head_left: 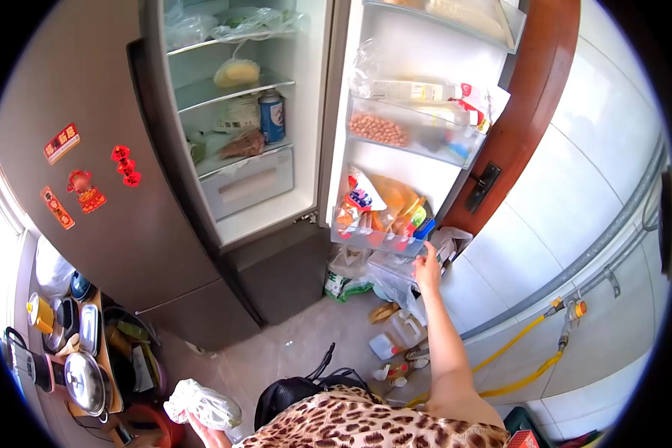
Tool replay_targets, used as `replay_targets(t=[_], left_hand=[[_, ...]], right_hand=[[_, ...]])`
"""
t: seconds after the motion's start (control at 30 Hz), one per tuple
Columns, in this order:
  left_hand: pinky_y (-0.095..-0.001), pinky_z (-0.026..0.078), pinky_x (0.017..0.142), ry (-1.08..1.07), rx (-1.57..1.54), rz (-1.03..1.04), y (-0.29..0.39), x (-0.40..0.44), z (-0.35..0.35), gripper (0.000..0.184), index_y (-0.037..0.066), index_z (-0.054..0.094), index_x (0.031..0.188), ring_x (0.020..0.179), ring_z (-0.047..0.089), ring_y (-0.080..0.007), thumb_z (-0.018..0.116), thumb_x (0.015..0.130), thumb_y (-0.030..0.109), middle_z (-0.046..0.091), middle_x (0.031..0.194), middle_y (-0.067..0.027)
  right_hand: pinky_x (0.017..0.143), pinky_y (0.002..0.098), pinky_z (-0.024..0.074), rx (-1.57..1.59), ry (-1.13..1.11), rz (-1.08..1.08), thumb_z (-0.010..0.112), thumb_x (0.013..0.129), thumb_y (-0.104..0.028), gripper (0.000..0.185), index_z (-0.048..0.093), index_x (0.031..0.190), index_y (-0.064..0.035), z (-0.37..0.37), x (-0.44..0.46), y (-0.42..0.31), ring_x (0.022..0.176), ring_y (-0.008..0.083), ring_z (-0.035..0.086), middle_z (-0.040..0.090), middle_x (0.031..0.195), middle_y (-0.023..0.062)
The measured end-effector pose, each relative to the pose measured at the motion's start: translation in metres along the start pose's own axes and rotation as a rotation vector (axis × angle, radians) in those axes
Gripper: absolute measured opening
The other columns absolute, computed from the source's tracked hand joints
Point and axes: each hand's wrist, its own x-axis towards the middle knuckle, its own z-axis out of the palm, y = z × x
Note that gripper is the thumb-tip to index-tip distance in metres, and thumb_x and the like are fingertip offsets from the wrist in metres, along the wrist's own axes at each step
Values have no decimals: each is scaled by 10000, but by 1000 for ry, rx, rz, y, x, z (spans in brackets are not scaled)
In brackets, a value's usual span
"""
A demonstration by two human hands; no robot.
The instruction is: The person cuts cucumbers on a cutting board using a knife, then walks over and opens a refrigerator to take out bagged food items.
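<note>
At the lower left, a white plastic bag [203, 405] is bunched up in my left hand [210, 431]; what it contains is hidden. My right arm reaches forward to the open refrigerator door [411, 173]. There my right hand [428, 271] is at the outer corner of the lowest door shelf [373, 239], with a finger stretched upward and the thumb apart. Nothing shows in that hand, and whether it touches the shelf is unclear. Colourful food packets [384, 205] fill this shelf. Eggs [378, 129] or similar round brownish items sit on the shelf above.
Inside the refrigerator are a blue can [272, 117] and bagged food [237, 72] on glass shelves. Bags and plastic jugs [408, 327] crowd the floor beneath the door. Yellow hose [526, 381] runs along the right wall. A lidded pot [86, 382] stands at the left.
</note>
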Motion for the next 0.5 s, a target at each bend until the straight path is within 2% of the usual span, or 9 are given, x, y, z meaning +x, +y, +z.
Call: replay_targets(t=[0.1,0.13,0.17,0.23,0.3,0.37,0.43,0.47,0.5], left_hand=[[-428,406,1079,-17,6,-6,-2,-2,20,586,79,252,1491,1302,454,-294,463,1002,326,399,1478,-122],[-428,406,1079,-19,9,-11,-2,-3,29,588,80,249,1492,1304,453,-296,464,1002,325,397,1479,-123],[-429,405,1080,-18,8,-12,-3,-4,35,591,81,246,1494,1305,452,-297,464,1002,323,395,1481,-125],[-430,405,1081,-13,10,-15,-2,-6,42,595,83,239,1498,1307,449,-299,466,1001,321,392,1484,-127],[-431,404,1082,-1,8,-21,-3,-9,47,600,85,232,1502,1309,447,-302,467,1001,318,388,1487,-130],[-432,403,1083,23,-3,-20,-1,-15,47,605,87,226,1505,1312,445,-304,468,1000,316,384,1490,-133],[-433,402,1084,55,-30,-14,0,-26,39,610,89,219,1509,1314,442,-306,469,1000,313,381,1493,-135],[-433,401,1084,74,-39,-11,1,-31,35,612,90,216,1511,1315,441,-308,470,1000,312,379,1494,-137],[-434,401,1085,88,-50,-7,3,-36,31,615,91,212,1512,1316,440,-309,471,999,310,377,1496,-138]], right_hand=[[619,433,514,-259,-72,-11,537,921,-153,506,414,1411,-185,-9,30,11,634,294,655,667,820,128],[689,500,506,-368,-96,-4,553,898,-180,548,397,1422,-226,-8,38,13,754,371,659,678,861,169],[631,444,523,-475,-79,-110,565,902,-185,497,439,1381,-231,-4,47,23,631,296,674,688,846,170],[711,498,513,-581,-80,-130,579,880,-172,514,426,1367,-232,-6,46,24,776,374,677,687,882,202],[775,537,489,-536,-129,-48,584,857,-144,522,420,1349,-210,-6,41,15,888,434,646,676,928,238],[783,528,486,-439,-40,-146,579,833,-105,501,443,1312,-159,7,44,34,885,447,635,669,969,241],[778,538,481,-413,-29,-78,595,816,-124,500,450,1295,-138,15,36,30,905,454,626,667,994,240],[782,524,495,-448,-25,-110,591,835,-127,493,441,1304,-130,17,28,26,905,435,643,676,1008,221],[784,528,489,-343,-106,40,585,833,-117,478,440,1287,-95,26,27,40,915,436,639,667,1003,241]])
